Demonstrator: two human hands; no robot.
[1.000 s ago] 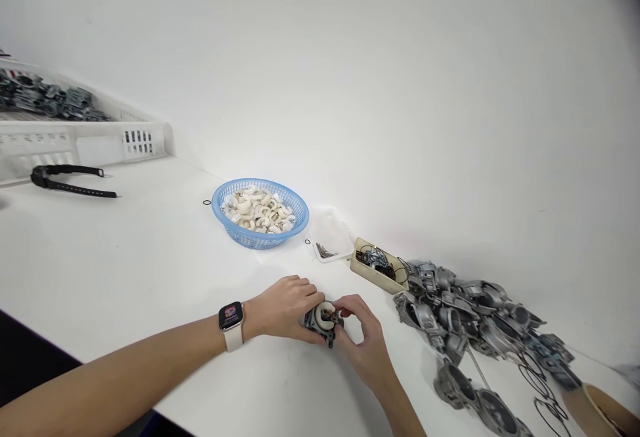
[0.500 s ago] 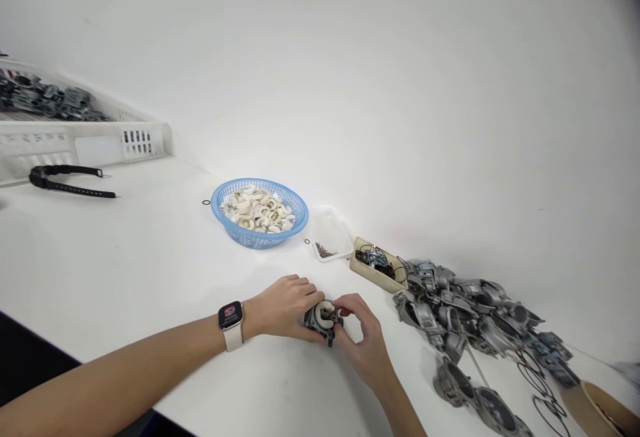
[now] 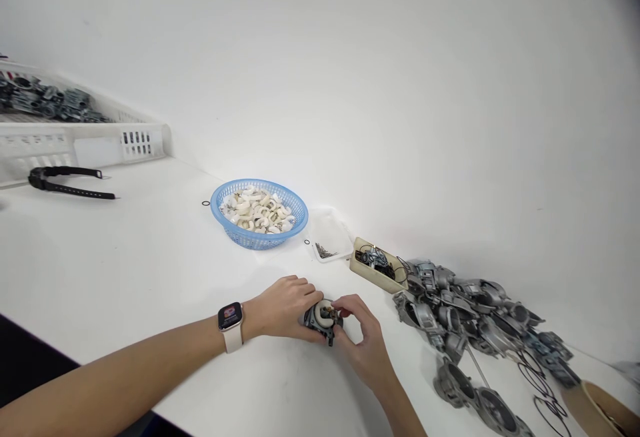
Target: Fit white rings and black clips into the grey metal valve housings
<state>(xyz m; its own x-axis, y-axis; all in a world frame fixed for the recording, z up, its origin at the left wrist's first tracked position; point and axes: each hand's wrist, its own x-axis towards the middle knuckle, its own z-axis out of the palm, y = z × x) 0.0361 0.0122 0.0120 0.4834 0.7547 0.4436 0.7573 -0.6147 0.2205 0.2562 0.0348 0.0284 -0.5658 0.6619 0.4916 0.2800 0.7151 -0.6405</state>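
Note:
On the white table, my left hand (image 3: pixel 283 308) is wrapped round a small dark metal carburetor body (image 3: pixel 320 321) with a white ring-shaped float on top. My right hand (image 3: pixel 363 340) pinches at the top of that same part from the right, fingertips on the white float. A pale smartwatch (image 3: pixel 231 322) sits on my left wrist. Both hands rest low on the tabletop, close together.
A blue basket (image 3: pixel 259 213) of white rings stands behind the hands. Right of it lie a clear tray of small pins (image 3: pixel 329 240), a beige tray (image 3: pixel 376 265), and a heap of grey metal castings (image 3: pixel 470 323) with black O-rings (image 3: pixel 543 383). A white crate (image 3: pixel 75 133) and black strap (image 3: pixel 65 180) sit far left.
Almost nothing differs; my right fingers have shifted slightly on the white float while the left hand keeps the part still.

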